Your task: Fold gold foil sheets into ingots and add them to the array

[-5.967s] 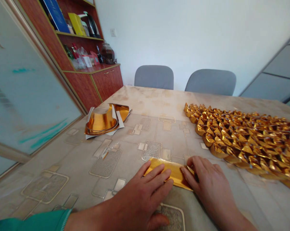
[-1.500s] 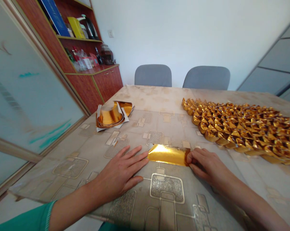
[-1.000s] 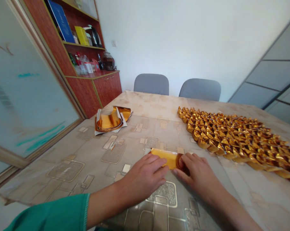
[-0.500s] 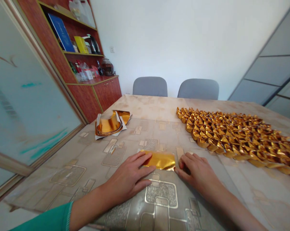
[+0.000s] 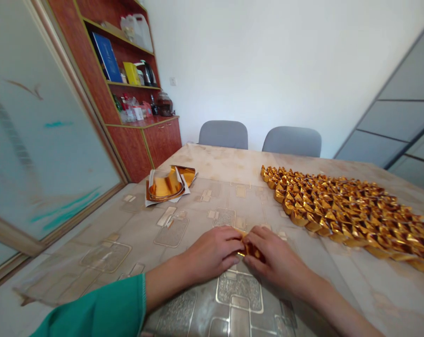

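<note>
One small shiny gold foil-paper piece (image 5: 256, 254), curled and mostly covered by fingers, is at the near middle of the patterned beige bench (image 5: 219, 164). At its three o'clock, the right hand (image 5: 273, 256) grips it between thumb and fingers; at nine, the left hand (image 5: 213, 250) meets it with bent fingers, whether gripping I cannot tell. Curved gold-and-white paper sheets (image 5: 165, 188) lie at ten; rows of folded gold foil shapes (image 5: 338, 210) at two.

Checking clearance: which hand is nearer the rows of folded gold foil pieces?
Right: the right hand is left of the folded gold foil pieces, not touching; the left hand sits farther left.
</note>
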Motion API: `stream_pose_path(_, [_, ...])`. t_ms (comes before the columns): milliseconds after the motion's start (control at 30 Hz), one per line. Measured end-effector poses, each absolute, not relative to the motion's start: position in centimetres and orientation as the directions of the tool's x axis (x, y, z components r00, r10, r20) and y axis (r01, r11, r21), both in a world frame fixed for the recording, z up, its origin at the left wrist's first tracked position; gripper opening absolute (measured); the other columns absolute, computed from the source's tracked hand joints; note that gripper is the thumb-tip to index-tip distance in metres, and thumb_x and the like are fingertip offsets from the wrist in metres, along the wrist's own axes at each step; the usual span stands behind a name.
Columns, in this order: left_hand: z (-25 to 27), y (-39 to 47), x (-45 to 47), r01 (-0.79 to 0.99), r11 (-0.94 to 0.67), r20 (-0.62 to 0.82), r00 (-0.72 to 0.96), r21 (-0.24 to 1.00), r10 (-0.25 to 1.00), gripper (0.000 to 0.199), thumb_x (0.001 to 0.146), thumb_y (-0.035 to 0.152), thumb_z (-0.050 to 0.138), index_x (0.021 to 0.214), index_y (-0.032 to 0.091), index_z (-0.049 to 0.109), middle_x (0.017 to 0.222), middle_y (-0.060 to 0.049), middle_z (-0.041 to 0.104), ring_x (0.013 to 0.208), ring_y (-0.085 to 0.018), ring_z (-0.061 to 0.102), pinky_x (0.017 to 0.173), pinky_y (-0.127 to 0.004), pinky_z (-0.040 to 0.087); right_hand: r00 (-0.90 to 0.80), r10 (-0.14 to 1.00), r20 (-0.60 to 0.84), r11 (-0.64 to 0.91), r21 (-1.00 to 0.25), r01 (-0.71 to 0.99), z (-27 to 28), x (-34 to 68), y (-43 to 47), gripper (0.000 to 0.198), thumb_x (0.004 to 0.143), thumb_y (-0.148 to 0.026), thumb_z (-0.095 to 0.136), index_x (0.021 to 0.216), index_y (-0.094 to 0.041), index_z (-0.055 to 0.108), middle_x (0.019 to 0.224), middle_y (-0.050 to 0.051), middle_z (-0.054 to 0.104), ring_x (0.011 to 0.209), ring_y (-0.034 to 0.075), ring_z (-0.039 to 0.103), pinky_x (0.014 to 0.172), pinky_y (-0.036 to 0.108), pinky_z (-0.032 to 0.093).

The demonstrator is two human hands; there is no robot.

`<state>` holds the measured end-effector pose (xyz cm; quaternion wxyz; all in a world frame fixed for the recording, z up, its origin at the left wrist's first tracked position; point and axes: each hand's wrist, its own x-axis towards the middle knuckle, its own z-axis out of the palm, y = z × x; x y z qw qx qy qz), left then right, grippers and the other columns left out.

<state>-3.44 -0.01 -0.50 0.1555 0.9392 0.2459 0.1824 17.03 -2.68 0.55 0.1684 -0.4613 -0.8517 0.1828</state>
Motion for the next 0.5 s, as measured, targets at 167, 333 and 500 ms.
stream_pose_path(167, [-0.9,1.1,-4.8,0.457,-0.810,0.313,0.759,0.367,0.571,0.021,0.094,0.020,0.052,0.111,0.022,0.065,0.119,-0.003,0.068,0.109,-0.018,0.060,0.097,-0.036,0.046,-0.504,0.854,0.129,0.505,-0.440,0.743,0.0,17.0,-2.4,0.017,0.085,-0.019,0.061,0.102,-0.022,0.060,0.097,0.005,0.058,0.092,0.023,0.053,0.080,0.035,0.043])
stream_pose_path(333, [-0.6,1.3,-5.3,0.478,-0.811,0.281,0.771,0.337,0.571,0.018,0.090,0.024,0.060,0.106,0.021,0.066,0.115,-0.004,0.069,0.104,-0.020,0.061,0.095,-0.038,0.045,-0.503,0.852,0.147,0.516,-0.408,0.753,-0.3,17.1,-2.7,0.013,0.087,-0.023,0.063,0.099,-0.021,0.060,0.096,0.006,0.057,0.091,0.023,0.052,0.079,0.034,0.042])
stream_pose_path(500, [0.0,0.9,-5.3,0.446,-0.836,0.273,0.802,0.319,0.532,0.012,0.086,0.023,0.063,0.096,0.018,0.068,0.102,-0.004,0.070,0.098,-0.020,0.060,0.094,-0.038,0.042,-0.544,0.822,0.172,0.567,-0.351,0.745,0.2,17.6,-2.7,0.003,0.090,-0.020,0.058,0.092,-0.020,0.061,0.090,0.004,0.057,0.085,0.020,0.053,0.074,0.030,0.041])
